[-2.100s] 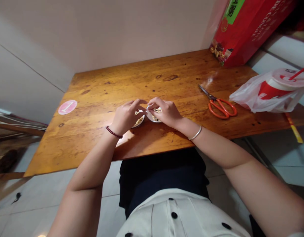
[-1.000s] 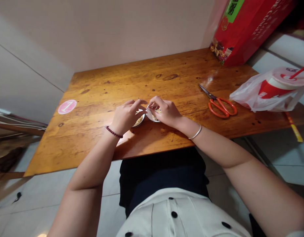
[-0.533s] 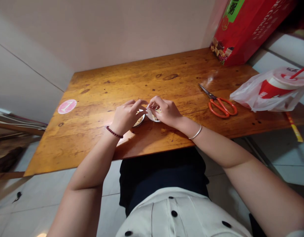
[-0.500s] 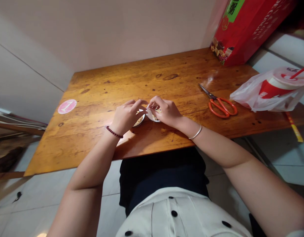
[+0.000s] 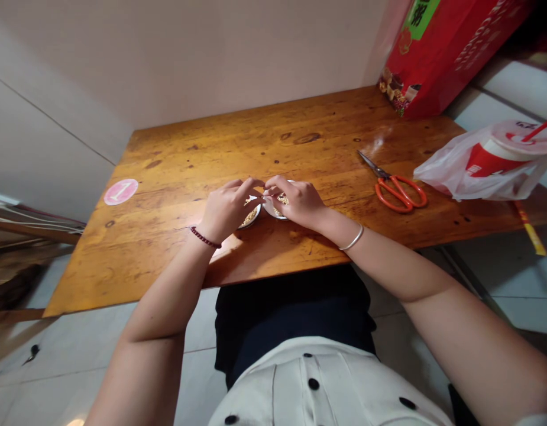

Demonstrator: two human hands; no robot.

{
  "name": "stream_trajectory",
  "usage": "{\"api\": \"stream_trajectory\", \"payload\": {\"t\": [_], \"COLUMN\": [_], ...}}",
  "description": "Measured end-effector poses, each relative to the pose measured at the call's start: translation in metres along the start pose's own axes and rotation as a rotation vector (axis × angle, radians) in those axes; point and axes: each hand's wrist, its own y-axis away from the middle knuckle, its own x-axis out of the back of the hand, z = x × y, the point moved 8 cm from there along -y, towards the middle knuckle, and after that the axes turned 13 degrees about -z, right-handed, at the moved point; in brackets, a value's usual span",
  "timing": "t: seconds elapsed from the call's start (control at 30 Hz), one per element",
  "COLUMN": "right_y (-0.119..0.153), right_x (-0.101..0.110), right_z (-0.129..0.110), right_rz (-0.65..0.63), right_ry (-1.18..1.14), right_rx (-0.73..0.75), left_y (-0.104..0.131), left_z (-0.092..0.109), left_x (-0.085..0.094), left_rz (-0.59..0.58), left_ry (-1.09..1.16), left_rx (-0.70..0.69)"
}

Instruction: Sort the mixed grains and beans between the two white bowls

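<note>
Two small white bowls stand side by side near the table's front edge, the left bowl [image 5: 250,220] and the right bowl [image 5: 280,207], both holding small yellowish beads or grains. My left hand [image 5: 229,206], with a dark beaded bracelet at its wrist, is bent over the left bowl, its thumb and fingers curled inward. Over the right bowl my right hand [image 5: 300,202] has its fingers bent toward the left fingertips. The fingertips meet between the bowls, and anything between them is too small to make out.
Orange-handled scissors [image 5: 397,190] lie to the right on the wooden table [image 5: 188,160]. Further right are a lidded cup [image 5: 499,155] in a plastic bag and a red box [image 5: 446,53]. A round pink sticker [image 5: 121,191] is at the left.
My right fingers have shifted slightly, with the index finger now stretched closer to my left fingertips. My left hand has hardly moved.
</note>
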Motion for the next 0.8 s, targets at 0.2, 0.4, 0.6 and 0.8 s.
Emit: {"api": "stream_trajectory", "payload": {"t": [0.2, 0.4, 0.6, 0.8], "right_y": [0.000, -0.003, -0.005, -0.006], "right_x": [-0.001, -0.006, -0.009, -0.008], "right_z": [0.003, 0.013, 0.024, 0.026], "right_rz": [-0.003, 0.003, 0.010, -0.032], "right_ry": [-0.118, -0.435, -0.585, -0.496], "right_rx": [-0.019, -0.069, -0.144, -0.153], "left_y": [0.001, 0.001, 0.002, 0.003], "left_z": [0.000, 0.002, 0.002, 0.002], "left_x": [0.001, -0.001, 0.001, -0.001], "left_rz": [0.033, 0.039, 0.073, 0.064], "left_ry": [0.002, -0.003, 0.032, 0.043], "left_rx": [-0.016, -0.038, -0.063, -0.066]}}
